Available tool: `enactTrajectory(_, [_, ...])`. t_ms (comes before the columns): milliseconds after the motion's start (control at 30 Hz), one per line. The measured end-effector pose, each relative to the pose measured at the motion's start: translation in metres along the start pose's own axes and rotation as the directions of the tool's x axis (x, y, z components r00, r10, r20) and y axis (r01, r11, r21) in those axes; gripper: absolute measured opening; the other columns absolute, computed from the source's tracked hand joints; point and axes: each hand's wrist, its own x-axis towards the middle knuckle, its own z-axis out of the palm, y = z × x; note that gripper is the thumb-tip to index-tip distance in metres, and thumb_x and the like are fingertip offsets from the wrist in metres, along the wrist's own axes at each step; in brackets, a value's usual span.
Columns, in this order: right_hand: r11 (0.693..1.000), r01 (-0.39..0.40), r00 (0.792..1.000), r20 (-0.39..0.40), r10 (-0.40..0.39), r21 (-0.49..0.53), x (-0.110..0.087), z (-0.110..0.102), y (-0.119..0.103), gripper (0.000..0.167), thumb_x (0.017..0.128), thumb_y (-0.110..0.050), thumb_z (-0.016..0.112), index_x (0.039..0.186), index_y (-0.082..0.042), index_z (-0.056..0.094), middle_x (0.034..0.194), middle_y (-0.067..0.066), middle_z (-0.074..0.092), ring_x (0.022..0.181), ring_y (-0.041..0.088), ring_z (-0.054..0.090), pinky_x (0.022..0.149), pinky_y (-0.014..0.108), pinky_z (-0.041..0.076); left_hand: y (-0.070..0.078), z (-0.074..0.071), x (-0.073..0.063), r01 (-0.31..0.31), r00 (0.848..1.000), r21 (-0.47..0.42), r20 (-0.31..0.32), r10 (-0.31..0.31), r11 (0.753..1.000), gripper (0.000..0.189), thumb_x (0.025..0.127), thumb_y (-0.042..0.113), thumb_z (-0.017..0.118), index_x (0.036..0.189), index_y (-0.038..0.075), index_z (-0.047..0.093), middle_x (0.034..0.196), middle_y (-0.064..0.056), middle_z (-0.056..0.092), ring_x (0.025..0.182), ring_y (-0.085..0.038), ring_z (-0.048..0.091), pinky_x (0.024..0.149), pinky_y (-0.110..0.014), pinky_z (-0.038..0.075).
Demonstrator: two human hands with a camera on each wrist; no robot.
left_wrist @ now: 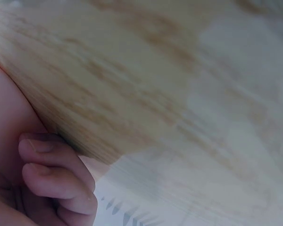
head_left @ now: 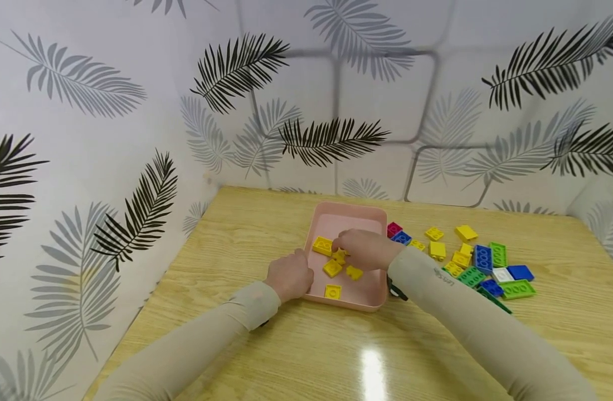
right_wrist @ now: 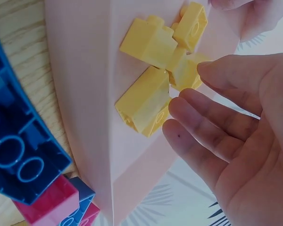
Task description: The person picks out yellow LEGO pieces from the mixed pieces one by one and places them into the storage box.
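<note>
A pink tray [head_left: 371, 289] sits mid-table and holds several yellow bricks [head_left: 332, 268]. My right hand [head_left: 364, 249] hovers over them inside the tray. In the right wrist view its fingers [right_wrist: 212, 122] are spread and nearly straight, with the fingertips at a cluster of yellow bricks [right_wrist: 144, 101]; nothing is gripped. My left hand [head_left: 288, 275] rests on the table against the tray's left wall. Its fingers [left_wrist: 56, 174] are curled into the palm with nothing seen inside them.
A loose pile of yellow, blue, green, white and pink bricks [head_left: 482, 259] lies right of the tray. The wooden table [head_left: 306, 345] is enclosed by leaf-patterned walls [head_left: 111, 167] at the left and back. A blue brick [right_wrist: 19, 141] lies just outside the tray's wall.
</note>
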Motion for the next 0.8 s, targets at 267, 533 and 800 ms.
enactTrajectory(267, [0.999,-0.031,0.999,-0.027,0.032,0.033,-0.018,-0.006,0.006,0.032,0.094,-0.009,0.069,0.126,-0.012,0.069,0.128,0.005,0.067,0.116,0.022,0.063,0.1,0.04,0.052,0.0,0.0,0.0,0.003,1.0,0.001,-0.007,-0.003,1.0,0.029,0.1,0.029,0.051,0.109,0.002,0.054,0.072,-0.005,0.057,0.057,-0.018,0.056,0.051,-0.033,0.047])
enactTrajectory(533, [0.999,-0.043,0.988,-0.146,0.043,0.008,-0.056,-0.009,0.039,0.03,0.094,-0.009,0.068,0.124,-0.009,0.068,0.122,0.008,0.068,0.102,0.023,0.067,0.086,0.04,0.056,0.001,-0.001,-0.001,0.012,1.0,0.009,0.001,-0.012,1.0,0.032,0.1,0.029,0.05,0.114,0.001,0.055,0.072,-0.005,0.058,0.056,-0.018,0.056,0.051,-0.033,0.046])
enactTrajectory(800, [0.994,-0.11,0.97,-0.217,0.112,0.018,-0.094,-0.016,0.074,0.029,0.093,-0.007,0.069,0.121,-0.008,0.07,0.118,0.011,0.069,0.101,0.026,0.068,0.088,0.047,0.056,0.001,0.0,0.001,0.029,0.999,-0.005,0.021,-0.029,1.0,0.035,0.101,0.03,0.05,0.119,0.0,0.054,0.072,-0.005,0.058,0.055,-0.018,0.056,0.05,-0.032,0.045])
